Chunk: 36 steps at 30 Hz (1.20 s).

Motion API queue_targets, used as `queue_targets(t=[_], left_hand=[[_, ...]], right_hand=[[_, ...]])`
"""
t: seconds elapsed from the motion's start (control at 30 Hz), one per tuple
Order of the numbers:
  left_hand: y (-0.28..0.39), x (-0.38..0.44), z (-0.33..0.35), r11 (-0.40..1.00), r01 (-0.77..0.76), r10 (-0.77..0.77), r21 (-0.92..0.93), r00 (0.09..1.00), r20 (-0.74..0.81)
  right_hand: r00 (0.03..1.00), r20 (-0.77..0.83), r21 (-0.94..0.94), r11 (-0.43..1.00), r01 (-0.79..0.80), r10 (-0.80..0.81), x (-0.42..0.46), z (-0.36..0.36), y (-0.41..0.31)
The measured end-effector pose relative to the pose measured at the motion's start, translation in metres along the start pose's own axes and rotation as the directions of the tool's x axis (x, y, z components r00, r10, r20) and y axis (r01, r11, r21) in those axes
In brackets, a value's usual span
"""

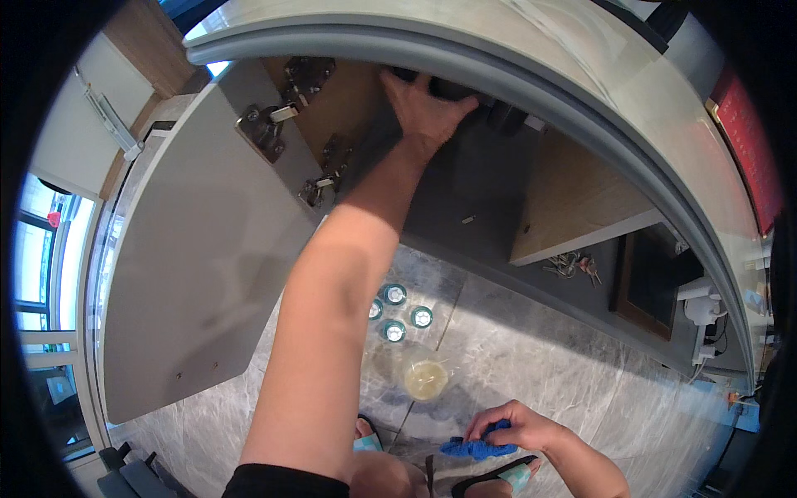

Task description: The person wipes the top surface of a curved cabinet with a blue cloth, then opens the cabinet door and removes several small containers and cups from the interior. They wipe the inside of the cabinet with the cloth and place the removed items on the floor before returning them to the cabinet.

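My left hand [426, 106] reaches deep into a dark cabinet compartment, fingers spread around or against a dark object at the back; whether it grips it cannot be told. Low in the view, my right hand [517, 423] holds a bunched blue cloth [478, 443] above the floor near my slippered foot. Several small bottles with white caps [395, 331] stand on the grey tiled floor beside my left forearm. Nearer to me is a clear container with yellowish liquid [426, 378]. A small pale piece [468, 219] lies on the compartment's base.
The open grey cabinet door [205, 249] with metal hinges is at left. A curved countertop edge [436, 50] overhangs the compartment. A wooden divider [579, 193] stands right of it; beyond are keys [576, 266], a dark framed panel [650, 280] and a white device [703, 308].
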<state>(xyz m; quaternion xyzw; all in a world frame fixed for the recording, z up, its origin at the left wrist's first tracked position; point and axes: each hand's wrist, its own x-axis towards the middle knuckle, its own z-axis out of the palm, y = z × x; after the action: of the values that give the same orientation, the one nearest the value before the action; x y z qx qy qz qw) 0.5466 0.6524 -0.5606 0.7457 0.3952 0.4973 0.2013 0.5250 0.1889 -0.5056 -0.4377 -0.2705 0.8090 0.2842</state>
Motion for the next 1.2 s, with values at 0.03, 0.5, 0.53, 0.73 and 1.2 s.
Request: queue_targets(t=[0.03,0.5,0.53,0.73,1.2], left_hand=[[0.004,-0.009,-0.002,0.999,-0.018,0.017,-0.027,0.999,-0.036],[0.103,-0.149,-0.180,0.974,-0.093,0.093,-0.209,0.996,-0.010],[0.112,-0.159,-0.200,0.972,-0.120,0.132,-0.203,0.990,0.047],[0.153,-0.208,-0.285,0.050,0.847,-0.600,-0.530,0.450,0.662],[0.110,-0.230,-0.316,0.696,0.531,-0.347,-0.483,0.838,0.422]], right_hand=[[1.000,-0.002,-0.005,1.000,-0.002,0.002,0.001,0.000,-0.002],[0.564,-0.526,-0.313,0.761,0.569,-0.637,0.001,0.022,-0.105],[0.439,-0.523,-0.453,0.675,0.583,-0.730,0.006,0.025,-0.116],[0.116,-0.635,-0.619,0.593,0.515,-0.764,0.093,0.033,-0.177],[0.285,-0.404,-0.911,0.354,-0.212,-0.869,0.301,-0.202,-0.256]])
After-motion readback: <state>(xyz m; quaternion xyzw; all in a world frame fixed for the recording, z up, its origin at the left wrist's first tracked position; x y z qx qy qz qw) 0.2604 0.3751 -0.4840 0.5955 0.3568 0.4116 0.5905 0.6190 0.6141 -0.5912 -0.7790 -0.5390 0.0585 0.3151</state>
